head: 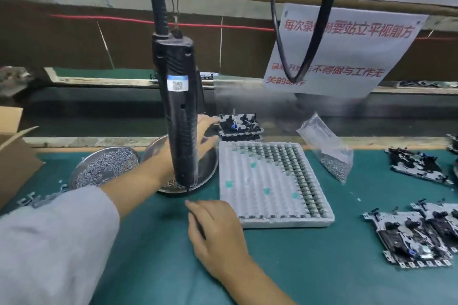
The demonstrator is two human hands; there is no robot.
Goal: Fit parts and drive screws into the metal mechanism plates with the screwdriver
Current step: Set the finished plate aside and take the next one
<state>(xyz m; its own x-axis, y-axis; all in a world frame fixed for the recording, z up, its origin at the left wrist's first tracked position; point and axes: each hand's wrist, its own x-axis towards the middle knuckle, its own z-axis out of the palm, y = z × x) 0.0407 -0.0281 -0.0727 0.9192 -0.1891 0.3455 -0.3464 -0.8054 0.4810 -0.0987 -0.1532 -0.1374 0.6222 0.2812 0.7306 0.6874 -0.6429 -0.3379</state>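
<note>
A black electric screwdriver point(178, 106) hangs on its cable over the green mat point(153, 242), bit tip just above the mat, and neither hand holds it. My left hand point(204, 129) reaches past and behind it to a small stack of metal mechanism plates point(241, 126) at the bench's far edge. Its fingers lie on the top plate's left edge with the thumb below; the screwdriver hides part of the hand. My right hand point(213, 225) rests on the mat in front of the bit, fingers loosely curled, holding nothing I can see.
A white tray point(262, 220) of small parts lies right of the hands. Two metal dishes point(104, 168) point(209, 168) of screws sit at the left, a bag of screws point(329, 153) and more plates point(416, 235) point(418, 166) at the right. A cardboard box point(14, 156) stands far left.
</note>
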